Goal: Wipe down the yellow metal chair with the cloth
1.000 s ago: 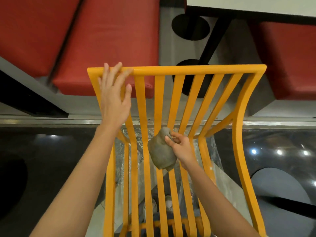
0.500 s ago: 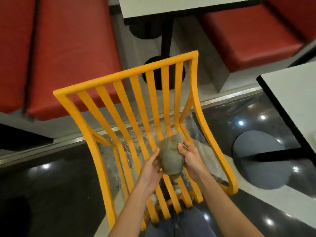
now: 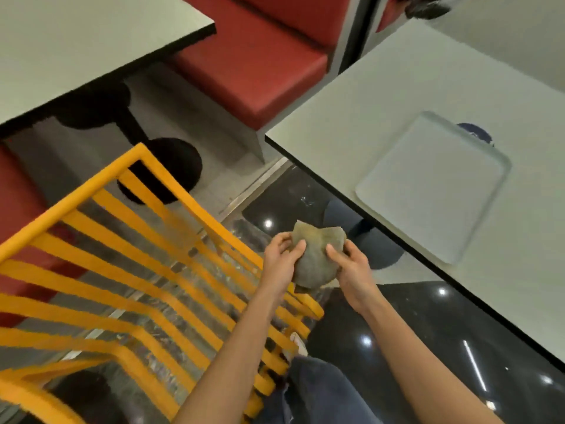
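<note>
Yellow metal chair: painted flat slats in a rigid frame, smooth finish, blurred, lying to the left of both hands over a glossy dark tiled floor. Crumpled grey-green cloth: soft, matte, bunched into a rounded wad with a pointed upper flap. Held up just beyond the right end of the chair slats, not touching the frame so far as visible.

Left hand: fingers curled round the left side of the cloth, thumb pressed on its front face. Right hand: thumb and fingers clamped on the right side of the cloth. Cloth held between the two hands, well apart from the table edge.

Pale grey rectangular table top with a dark edge band to the right, carrying a pale plastic tray with rounded corners near its near edge. Red padded bench seat beyond the chair. Second pale table top at upper left.
</note>
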A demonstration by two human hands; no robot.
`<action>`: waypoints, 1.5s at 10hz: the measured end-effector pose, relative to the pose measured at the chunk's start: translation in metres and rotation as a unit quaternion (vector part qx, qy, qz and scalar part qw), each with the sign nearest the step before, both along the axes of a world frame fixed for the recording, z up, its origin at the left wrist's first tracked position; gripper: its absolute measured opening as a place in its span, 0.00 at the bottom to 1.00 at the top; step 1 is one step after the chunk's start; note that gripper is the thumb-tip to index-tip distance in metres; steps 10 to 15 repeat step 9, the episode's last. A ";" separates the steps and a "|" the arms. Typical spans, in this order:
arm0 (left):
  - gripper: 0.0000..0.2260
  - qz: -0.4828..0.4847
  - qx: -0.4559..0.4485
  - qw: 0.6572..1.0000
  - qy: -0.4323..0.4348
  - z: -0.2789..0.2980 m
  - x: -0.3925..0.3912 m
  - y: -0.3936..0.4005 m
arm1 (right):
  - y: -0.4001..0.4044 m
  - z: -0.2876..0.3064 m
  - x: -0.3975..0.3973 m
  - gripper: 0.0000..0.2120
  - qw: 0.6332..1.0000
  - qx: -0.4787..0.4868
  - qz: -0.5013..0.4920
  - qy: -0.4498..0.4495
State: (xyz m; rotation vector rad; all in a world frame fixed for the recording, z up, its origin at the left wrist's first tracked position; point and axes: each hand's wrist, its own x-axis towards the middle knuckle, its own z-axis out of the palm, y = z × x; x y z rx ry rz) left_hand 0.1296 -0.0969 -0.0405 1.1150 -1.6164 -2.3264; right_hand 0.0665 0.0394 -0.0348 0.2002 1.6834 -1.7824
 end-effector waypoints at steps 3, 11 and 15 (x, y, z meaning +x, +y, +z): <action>0.14 -0.178 -0.042 0.983 -0.001 0.031 -0.167 0.075 | 0.094 0.027 -0.116 0.17 0.979 0.092 -0.171 0.060; 0.22 -0.249 -0.201 0.947 -0.005 0.031 -0.199 0.053 | 0.078 0.029 -0.136 0.18 0.874 0.388 -0.129 0.261; 0.22 -0.249 -0.201 0.947 -0.005 0.031 -0.199 0.053 | 0.078 0.029 -0.136 0.18 0.874 0.388 -0.129 0.261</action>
